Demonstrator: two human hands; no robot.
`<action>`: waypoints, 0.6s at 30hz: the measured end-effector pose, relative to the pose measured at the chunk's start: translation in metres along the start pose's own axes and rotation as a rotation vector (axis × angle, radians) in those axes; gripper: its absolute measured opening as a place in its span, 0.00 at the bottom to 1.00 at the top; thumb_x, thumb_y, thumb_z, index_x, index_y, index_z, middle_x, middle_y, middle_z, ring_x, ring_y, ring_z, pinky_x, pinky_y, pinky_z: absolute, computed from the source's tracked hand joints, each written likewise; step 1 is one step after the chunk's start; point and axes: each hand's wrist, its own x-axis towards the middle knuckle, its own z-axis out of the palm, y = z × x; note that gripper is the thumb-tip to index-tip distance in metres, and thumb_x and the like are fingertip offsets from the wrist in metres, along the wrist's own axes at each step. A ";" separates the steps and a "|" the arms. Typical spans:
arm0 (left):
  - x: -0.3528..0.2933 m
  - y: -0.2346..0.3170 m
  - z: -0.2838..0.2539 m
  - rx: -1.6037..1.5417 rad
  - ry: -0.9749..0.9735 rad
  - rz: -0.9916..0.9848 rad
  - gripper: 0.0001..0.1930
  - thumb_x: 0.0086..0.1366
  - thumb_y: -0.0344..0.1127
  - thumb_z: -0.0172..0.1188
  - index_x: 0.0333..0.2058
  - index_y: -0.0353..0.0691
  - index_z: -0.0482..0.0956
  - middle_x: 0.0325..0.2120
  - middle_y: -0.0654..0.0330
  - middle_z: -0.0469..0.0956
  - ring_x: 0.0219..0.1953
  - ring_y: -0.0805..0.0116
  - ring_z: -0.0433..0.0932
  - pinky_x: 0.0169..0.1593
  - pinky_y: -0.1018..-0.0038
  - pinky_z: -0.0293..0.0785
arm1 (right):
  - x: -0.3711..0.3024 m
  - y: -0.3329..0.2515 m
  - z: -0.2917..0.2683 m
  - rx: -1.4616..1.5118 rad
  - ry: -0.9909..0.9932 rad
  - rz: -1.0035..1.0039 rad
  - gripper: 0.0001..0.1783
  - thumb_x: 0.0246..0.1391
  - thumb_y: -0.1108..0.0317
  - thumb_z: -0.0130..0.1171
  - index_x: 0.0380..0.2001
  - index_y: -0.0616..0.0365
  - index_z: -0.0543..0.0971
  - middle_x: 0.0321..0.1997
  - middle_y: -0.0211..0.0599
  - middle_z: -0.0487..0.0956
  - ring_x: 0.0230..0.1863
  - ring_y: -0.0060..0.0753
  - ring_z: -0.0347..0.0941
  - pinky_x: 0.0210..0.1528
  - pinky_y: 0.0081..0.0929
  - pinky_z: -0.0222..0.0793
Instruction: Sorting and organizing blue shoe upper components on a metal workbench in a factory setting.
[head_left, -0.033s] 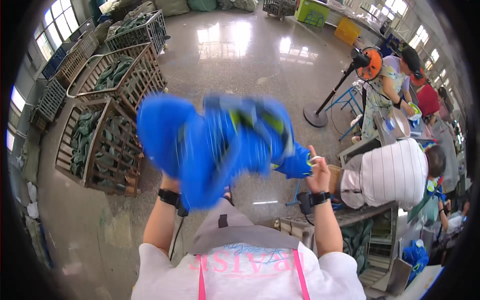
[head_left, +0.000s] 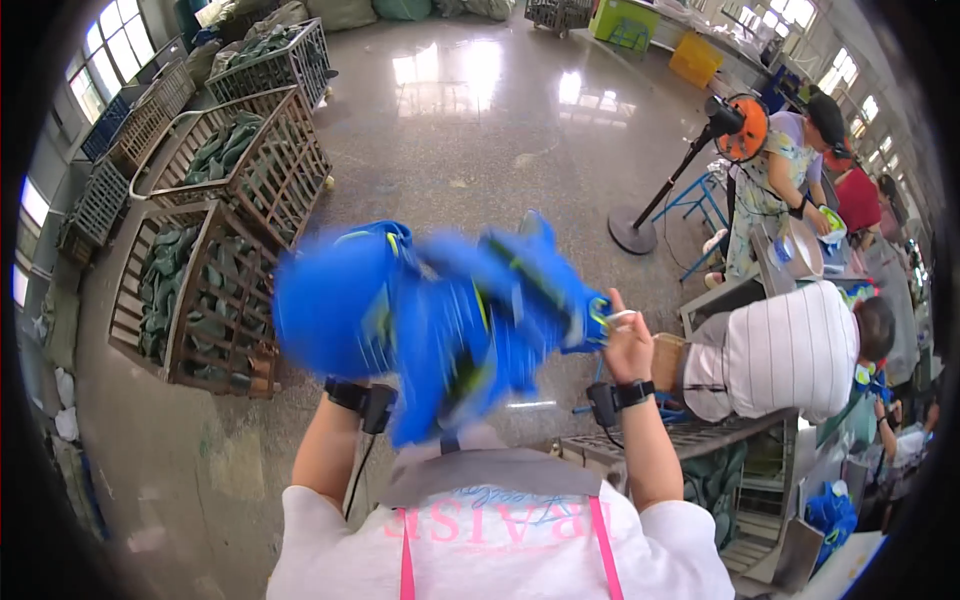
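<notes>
A bundle of blue fabric pieces (head_left: 480, 330) with lime-green and dark trim hangs in front of my waist, smeared by motion. The pieces look like shoe uppers, though the blur leaves their kind unsure. At the bundle's right end, my right hand (head_left: 629, 350) is closed on a white cord (head_left: 622, 315), close against the blue fabric. Behind the bundle's left part my left hand is hidden; only its forearm and black wrist strap (head_left: 350, 394) show below. A similar black strap (head_left: 630, 396) circles my right wrist.
Slatted carts (head_left: 195, 300) of grey-green pieces line the left side. Ahead to the right stands an orange fan (head_left: 742, 128) on a round base. A seated person in a striped shirt (head_left: 775, 350) and another person (head_left: 790, 180) are at a worktable. A bench (head_left: 690, 432) is near my right elbow.
The blue bundle has shifted and turned, its upper middle now lower and its pieces lying differently. My left wrist has moved slightly right; my right hand stays nearly in place.
</notes>
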 end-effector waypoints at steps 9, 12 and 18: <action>0.226 -0.030 0.047 0.039 -0.156 -0.024 0.16 0.62 0.31 0.44 0.48 0.32 0.68 0.46 0.54 0.71 0.49 0.62 0.69 0.54 0.67 0.64 | 0.210 -0.030 0.023 -0.256 0.308 -0.022 0.19 0.57 0.59 0.41 0.13 0.49 0.65 0.18 0.25 0.66 0.31 0.27 0.64 0.54 0.62 0.49; 0.311 -0.022 0.059 -0.568 -0.234 -0.467 0.21 0.63 0.40 0.42 0.51 0.35 0.65 0.50 0.53 0.67 0.54 0.58 0.64 0.58 0.63 0.58 | 0.253 -0.062 0.028 -0.181 0.349 -0.290 0.20 0.57 0.60 0.40 0.11 0.49 0.61 0.14 0.25 0.60 0.19 0.23 0.57 0.43 0.45 0.62; 0.467 -0.055 0.110 -0.591 -0.263 -0.365 0.21 0.61 0.40 0.44 0.51 0.39 0.65 0.50 0.56 0.68 0.52 0.58 0.66 0.57 0.61 0.59 | 0.347 -0.134 -0.027 -0.043 0.295 -0.361 0.21 0.56 0.63 0.39 0.08 0.48 0.58 0.07 0.24 0.57 0.14 0.21 0.55 0.26 0.21 0.57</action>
